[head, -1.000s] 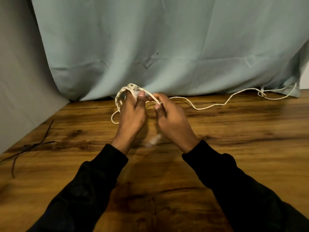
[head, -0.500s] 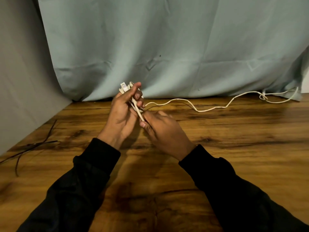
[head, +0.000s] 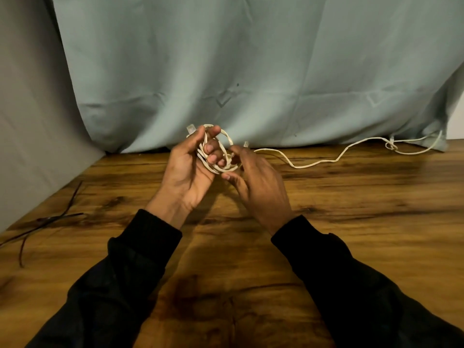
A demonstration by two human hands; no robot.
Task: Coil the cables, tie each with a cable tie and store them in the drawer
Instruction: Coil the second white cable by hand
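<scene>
The left hand (head: 192, 162) grips coiled loops of thin cream-white cable (head: 313, 164), the right hand (head: 256, 179) pinching its strand above the brown wooden table (head: 351, 222), thin black cable ties (head: 47, 219) well apart leftward.

The table (head: 351, 247) fills the near and middle ground, and a hanging cloth (head: 251, 71) stands behind its far edge. Both hands are raised over the far middle of the table, the left hand (head: 190, 164) just left of the right hand (head: 256, 182). Between them sits the coiled part of the cable (head: 221, 156), looped round the left hand's fingers (head: 211, 148) and touched by the right hand. The rest of the cable trails right along the far edge to a knot at the far right, before the cloth. Cable ties (head: 45, 222) lie on the table at the near left, well apart from the hands.
</scene>
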